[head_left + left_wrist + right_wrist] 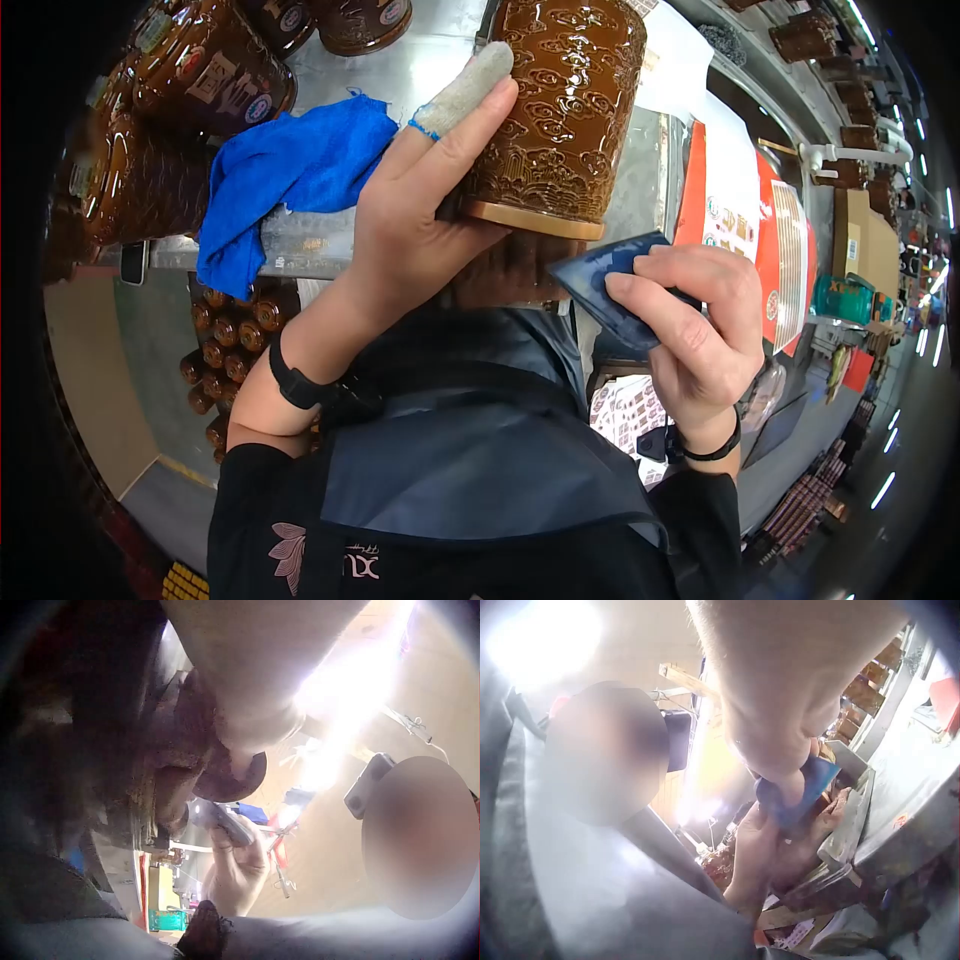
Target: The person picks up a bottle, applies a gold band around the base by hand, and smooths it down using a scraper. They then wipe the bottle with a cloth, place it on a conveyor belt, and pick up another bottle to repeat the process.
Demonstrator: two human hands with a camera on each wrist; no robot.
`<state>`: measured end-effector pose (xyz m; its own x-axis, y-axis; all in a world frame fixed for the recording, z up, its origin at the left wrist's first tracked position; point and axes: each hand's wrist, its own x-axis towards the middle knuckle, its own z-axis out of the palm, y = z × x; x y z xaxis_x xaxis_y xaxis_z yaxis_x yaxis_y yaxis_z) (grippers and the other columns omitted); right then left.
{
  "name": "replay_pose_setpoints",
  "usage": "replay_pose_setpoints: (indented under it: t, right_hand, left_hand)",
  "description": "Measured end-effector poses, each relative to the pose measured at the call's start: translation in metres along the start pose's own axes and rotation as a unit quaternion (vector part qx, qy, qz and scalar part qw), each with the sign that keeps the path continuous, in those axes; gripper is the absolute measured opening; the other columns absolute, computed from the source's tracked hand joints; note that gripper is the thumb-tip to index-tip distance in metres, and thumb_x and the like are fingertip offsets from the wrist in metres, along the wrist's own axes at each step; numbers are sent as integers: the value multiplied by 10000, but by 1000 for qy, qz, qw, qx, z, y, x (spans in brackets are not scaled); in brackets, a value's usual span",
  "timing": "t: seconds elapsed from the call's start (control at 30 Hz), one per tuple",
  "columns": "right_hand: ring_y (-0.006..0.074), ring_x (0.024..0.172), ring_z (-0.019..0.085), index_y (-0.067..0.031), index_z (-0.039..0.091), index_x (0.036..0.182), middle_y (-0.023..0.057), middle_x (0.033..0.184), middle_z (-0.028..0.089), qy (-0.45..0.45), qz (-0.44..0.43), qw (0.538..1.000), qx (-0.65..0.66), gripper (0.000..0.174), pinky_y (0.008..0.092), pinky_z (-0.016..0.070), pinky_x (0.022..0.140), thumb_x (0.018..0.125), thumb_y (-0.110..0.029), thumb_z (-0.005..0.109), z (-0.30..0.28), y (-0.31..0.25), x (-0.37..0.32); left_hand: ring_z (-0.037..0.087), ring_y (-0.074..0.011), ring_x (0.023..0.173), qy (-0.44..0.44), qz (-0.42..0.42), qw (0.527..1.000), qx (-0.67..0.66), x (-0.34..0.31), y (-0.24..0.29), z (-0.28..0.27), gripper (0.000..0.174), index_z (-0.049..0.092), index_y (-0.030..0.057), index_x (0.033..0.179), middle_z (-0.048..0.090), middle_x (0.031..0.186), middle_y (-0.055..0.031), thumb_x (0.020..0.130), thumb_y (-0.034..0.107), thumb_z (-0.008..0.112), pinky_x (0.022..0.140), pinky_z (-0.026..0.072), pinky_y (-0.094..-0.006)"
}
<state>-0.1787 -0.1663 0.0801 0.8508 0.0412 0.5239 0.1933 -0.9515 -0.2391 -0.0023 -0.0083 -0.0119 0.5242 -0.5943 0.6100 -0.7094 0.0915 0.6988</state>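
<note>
A glossy brown jar (570, 110) with raised cloud patterns and a gold-coloured band at its near end lies tilted above the bench edge. My left hand (400, 220) holds it, fingers along its side and thumb hidden behind the near end; one finger wears a pale fabric cover tied with blue. Just right of the band, my right hand (710, 320) pinches a flat, dark blue square piece (612, 290) between thumb and fingers. That piece (814, 791) looks bright blue at its edge in the right wrist view, close to the left hand (754, 851).
A crumpled blue cloth (300, 160) hangs over the edge of the metal bench (440, 30). Several similar brown jars (215, 75) crowd the left. Red and white printed sheets (735, 190) lie on the right. Below the bench are several small brown round-topped items (235, 340).
</note>
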Motion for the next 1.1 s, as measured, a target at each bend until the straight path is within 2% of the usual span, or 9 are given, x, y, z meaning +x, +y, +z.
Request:
replay_pose_setpoints:
  t: [0.2,0.33,0.47,0.8,0.87,0.97,1.0,1.07,1.1]
  right_hand:
    - [222,831,650,-114,792,964,52,944,669,31,-45,998,-30,433,329,518,718,549,-193,697,12,-8,18]
    - [211,812,628,-107,788,963,44,942,655,23,-35,997,-57,459,314,505,697,524,-189,682,18,-11,21]
    - [211,812,627,-102,787,964,51,947,657,15,-71,995,-64,459,314,504,698,527,-191,677,15,-8,19]
    - [224,804,626,-92,787,971,52,925,653,2,-39,998,-54,409,334,490,686,584,-186,694,10,-12,16]
    - [228,797,629,-87,786,971,59,912,659,11,7,1000,-27,381,338,485,677,610,-183,712,8,-7,16]
    - [254,761,623,-41,749,1005,81,868,661,-3,106,994,-35,361,339,477,653,647,-2,771,0,0,12]
    - [254,761,623,-41,749,1005,81,868,661,-2,104,994,-36,361,339,477,653,647,-2,771,-2,3,10]
    - [233,768,639,-8,710,1024,94,881,672,20,192,981,29,302,313,492,668,738,39,793,-4,6,7]
    - [233,768,639,-8,710,1024,94,881,672,22,190,981,29,302,313,492,668,738,39,793,-5,5,6]
  left_hand:
    - [551,-370,1325,19,16,1000,-16,1,-6,5,775,573,42,1421,540,1471,-209,698,60,851,1084,460,-393]
    - [537,-374,1342,26,13,1000,-5,0,-6,7,783,581,41,1413,549,1462,-206,687,105,867,1091,457,-404]
    - [536,-376,1343,21,18,1000,1,1,-9,6,787,582,41,1411,550,1462,-205,684,119,871,1095,456,-406]
    - [538,-370,1344,29,36,999,5,2,-8,6,768,584,27,1407,541,1472,-207,692,97,856,1095,457,-401]
    - [539,-369,1344,27,40,999,7,3,-5,8,764,582,27,1408,539,1474,-207,695,89,850,1096,455,-400]
    - [545,-365,1338,23,33,999,19,1,-5,5,757,582,25,1407,536,1476,-211,694,74,834,1082,462,-397]
    - [537,-378,1342,20,23,999,12,0,-5,4,764,580,28,1409,542,1469,-210,690,76,832,1084,457,-408]
    - [529,-390,1346,19,14,1000,7,0,-2,1,770,578,31,1412,547,1462,-209,686,78,830,1085,452,-420]
    - [519,-405,1349,13,35,997,66,2,2,-2,782,576,37,1416,558,1448,-203,680,89,835,1089,445,-433]
